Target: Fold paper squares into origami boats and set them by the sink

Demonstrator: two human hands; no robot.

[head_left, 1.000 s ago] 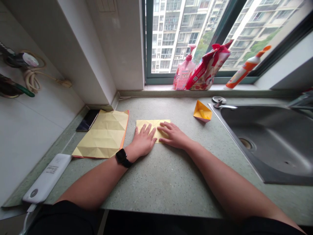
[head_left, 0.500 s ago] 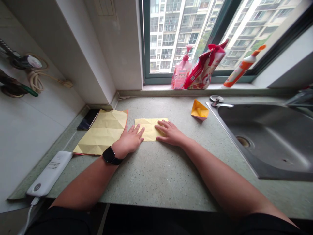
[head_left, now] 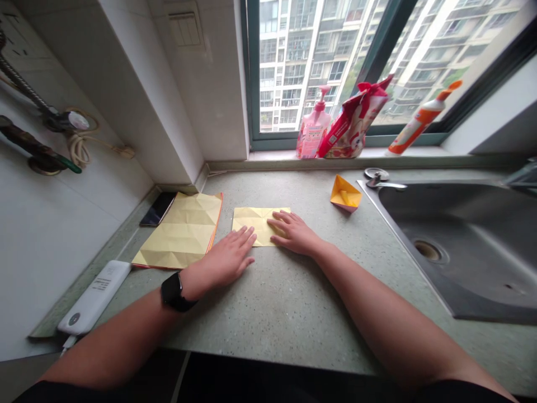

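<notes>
One pale-yellow rectangle of creased paper lies flat on a grey-green speckled worktop.

The right hand rests with spread fingers over its three o'clock side; the left hand, fingers extended, covers its eight o'clock corner. Neither hand pinches anything; how firmly they press, I cannot tell. The paper should be light, thin and easily torn, so the free ten o'clock corner seems the best place for holding. At nine o'clock there is one pile of larger creased yellow sheets, not countable, and one flat black phone; at eight, one white oblong power bank; between two and three, one orange folded-paper shape; at three, one grey steel sink.
</notes>
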